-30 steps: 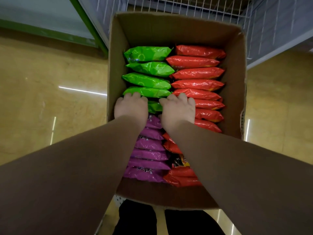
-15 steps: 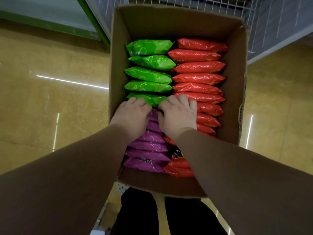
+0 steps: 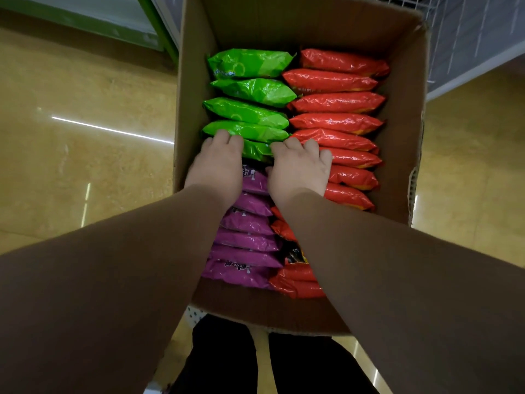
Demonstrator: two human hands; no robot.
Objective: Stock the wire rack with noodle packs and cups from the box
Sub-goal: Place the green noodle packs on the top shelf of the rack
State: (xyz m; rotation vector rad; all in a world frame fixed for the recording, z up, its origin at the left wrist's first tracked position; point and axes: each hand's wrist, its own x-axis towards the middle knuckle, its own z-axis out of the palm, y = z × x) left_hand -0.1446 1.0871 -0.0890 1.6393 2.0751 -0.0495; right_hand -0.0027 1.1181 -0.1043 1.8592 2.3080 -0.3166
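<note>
Open cardboard box (image 3: pixel 403 115) on the floor, packed with noodle packs on edge: green packs (image 3: pixel 250 89) far left, purple packs (image 3: pixel 244 237) near left, red packs (image 3: pixel 338 120) down the right column. Left hand (image 3: pixel 218 169) and right hand (image 3: pixel 298 169) both knuckles-up at the nearest green pack (image 3: pixel 257 150), fingers curled down over its far edge; actual grip hidden, cannot tell. Brown sleeves (image 3: pixel 113 280) to both wrists. Wire rack (image 3: pixel 466 29) just behind the box. Glossy tan floor (image 3: pixel 85 155) around; black trousers (image 3: pixel 221 362) below.
</note>
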